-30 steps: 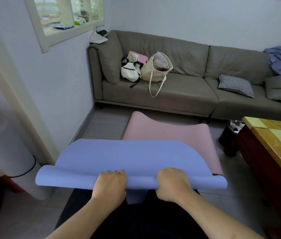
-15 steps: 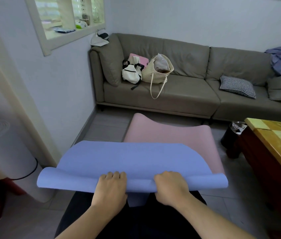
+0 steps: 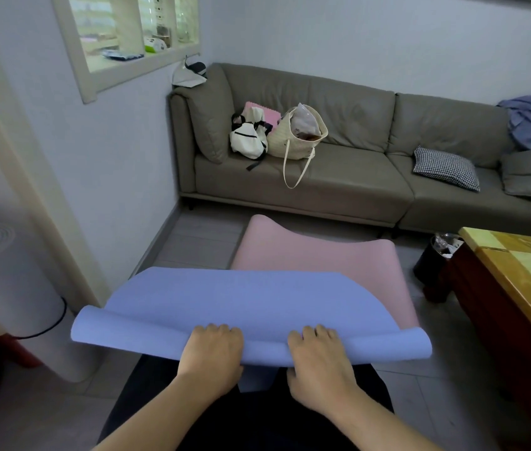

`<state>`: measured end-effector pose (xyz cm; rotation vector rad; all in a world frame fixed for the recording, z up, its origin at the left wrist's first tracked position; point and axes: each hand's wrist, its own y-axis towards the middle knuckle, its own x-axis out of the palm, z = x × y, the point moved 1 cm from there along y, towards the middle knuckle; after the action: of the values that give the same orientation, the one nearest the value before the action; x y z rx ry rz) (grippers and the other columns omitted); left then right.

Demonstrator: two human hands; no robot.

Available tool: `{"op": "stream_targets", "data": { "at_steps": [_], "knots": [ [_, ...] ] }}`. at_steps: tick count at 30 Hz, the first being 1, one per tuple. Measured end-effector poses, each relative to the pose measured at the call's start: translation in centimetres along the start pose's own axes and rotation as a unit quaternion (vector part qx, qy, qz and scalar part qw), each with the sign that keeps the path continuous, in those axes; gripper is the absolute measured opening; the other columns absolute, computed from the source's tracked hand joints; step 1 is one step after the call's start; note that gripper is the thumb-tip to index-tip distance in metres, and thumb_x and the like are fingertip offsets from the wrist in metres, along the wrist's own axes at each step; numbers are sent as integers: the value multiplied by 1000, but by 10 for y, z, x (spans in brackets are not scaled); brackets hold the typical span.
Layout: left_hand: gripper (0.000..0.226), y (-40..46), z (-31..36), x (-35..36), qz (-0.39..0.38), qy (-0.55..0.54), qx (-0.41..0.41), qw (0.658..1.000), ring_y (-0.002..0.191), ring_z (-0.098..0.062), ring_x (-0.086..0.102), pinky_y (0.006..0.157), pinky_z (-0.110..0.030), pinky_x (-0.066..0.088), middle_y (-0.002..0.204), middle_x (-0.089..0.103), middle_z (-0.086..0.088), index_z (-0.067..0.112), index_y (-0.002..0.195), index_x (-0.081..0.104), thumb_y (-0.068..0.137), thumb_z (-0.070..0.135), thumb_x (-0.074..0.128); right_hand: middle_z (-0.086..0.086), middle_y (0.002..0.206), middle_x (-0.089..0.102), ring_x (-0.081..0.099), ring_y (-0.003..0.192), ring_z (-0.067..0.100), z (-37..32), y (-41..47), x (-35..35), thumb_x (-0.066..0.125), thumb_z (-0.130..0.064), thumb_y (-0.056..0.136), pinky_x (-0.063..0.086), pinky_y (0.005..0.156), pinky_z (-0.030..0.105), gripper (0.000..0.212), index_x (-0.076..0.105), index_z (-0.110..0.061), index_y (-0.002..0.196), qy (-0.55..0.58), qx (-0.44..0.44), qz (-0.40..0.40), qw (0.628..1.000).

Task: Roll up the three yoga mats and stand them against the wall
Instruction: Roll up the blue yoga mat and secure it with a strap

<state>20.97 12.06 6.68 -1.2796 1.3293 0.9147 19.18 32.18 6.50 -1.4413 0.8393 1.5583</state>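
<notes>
Blue yoga mat [image 3: 241, 297] half rolled; left hand [image 3: 212, 353] and right hand [image 3: 319, 356] curl over the roll, gripping it. Best kept tight, edges square, pressure even.

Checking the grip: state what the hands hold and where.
Both the left hand and right hand grip the blue yoga mat at its rolled near edge.

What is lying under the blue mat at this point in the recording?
A pink mat lies flat beneath the blue mat, its far end showing toward the sofa. Its near part is covered. Both hands grip the blue roll.
</notes>
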Motion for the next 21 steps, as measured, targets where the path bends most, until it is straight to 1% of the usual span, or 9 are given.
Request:
{"op": "stream_targets", "data": {
  "at_steps": [2, 5, 8, 10, 12, 14, 17, 19, 21],
  "knots": [
    [15, 1, -2, -2, -5, -23, -7, 1000, 105, -29, 64, 75, -38, 33, 115, 67, -5, 23, 108, 54, 96, 29, 48, 7, 83, 50, 47, 76, 31, -3, -4, 7, 66, -22, 55, 41, 66, 41, 32, 52, -19, 84, -1, -14, 50, 999],
    [23, 4, -5, -4, -30, -40, -25, 998, 107, -29, 66, 76, -37, 36, 117, 68, -5, 22, 113, 59, 94, 28, 47, 7, 88, 50, 46, 77, 30, -6, -5, 9, 68, -22, 59, 40, 67, 41, 40, 51, -18, 95, -19, -38, 63, 997],
    [20, 5, -4, -4, -35, -58, -34, 997, 105, -28, 66, 76, -36, 38, 115, 69, -3, 23, 109, 58, 93, 30, 48, 5, 73, 56, 55, 64, 29, -6, 6, 8, 78, -24, 51, 40, 59, 39, 42, 57, -19, 88, -24, -29, 10, 999],
    [10, 2, -3, -1, 6, -97, -44, 994, 100, -26, 67, 73, -36, 40, 108, 68, -1, 25, 98, 51, 92, 34, 52, 4, 66, 62, 63, 59, 30, -5, 15, 3, 79, -21, 50, 45, 55, 37, 35, 60, -20, 79, -21, -12, -23, 999],
    [30, -2, -4, 2, 38, -151, -59, 986, 80, -24, 66, 63, -34, 38, 87, 66, 1, 25, 85, 43, 77, 37, 70, 8, 85, 72, 72, 78, 34, -5, 24, -6, 71, -22, 70, 50, 67, 39, 22, 67, -18, 92, -16, -8, -42, 999],
    [48, -8, -5, 12, 62, -163, -44, 984, 64, -23, 58, 53, -32, 39, 71, 57, 4, 25, 78, 42, 52, 35, 80, 10, 104, 74, 71, 97, 36, -5, 29, -6, 61, -21, 84, 51, 79, 40, 23, 69, -17, 105, -15, -12, -61, 998],
    [44, -17, -3, 25, 123, -145, -17, 982, 75, -26, 53, 62, -36, 53, 84, 53, -1, 21, 81, 52, 46, 27, 77, 10, 108, 73, 70, 100, 35, -6, 30, -11, 60, -19, 85, 48, 78, 38, 21, 69, -17, 103, -6, 1, -95, 995],
    [44, -21, 2, 28, 134, -114, -8, 984, 76, -28, 49, 71, -41, 52, 84, 50, -6, 18, 82, 54, 47, 21, 80, 9, 106, 72, 69, 97, 34, -7, 32, -16, 59, -18, 83, 46, 74, 36, 16, 66, -17, 97, 16, 8, -112, 994],
    [44, -21, 6, 32, 130, -88, -19, 987, 75, -30, 45, 71, -44, 45, 83, 47, -9, 15, 84, 53, 51, 20, 81, 9, 106, 71, 69, 97, 34, -6, 35, -17, 57, -19, 80, 46, 72, 35, 19, 65, -18, 97, 33, 19, -124, 992]
  ]
}}
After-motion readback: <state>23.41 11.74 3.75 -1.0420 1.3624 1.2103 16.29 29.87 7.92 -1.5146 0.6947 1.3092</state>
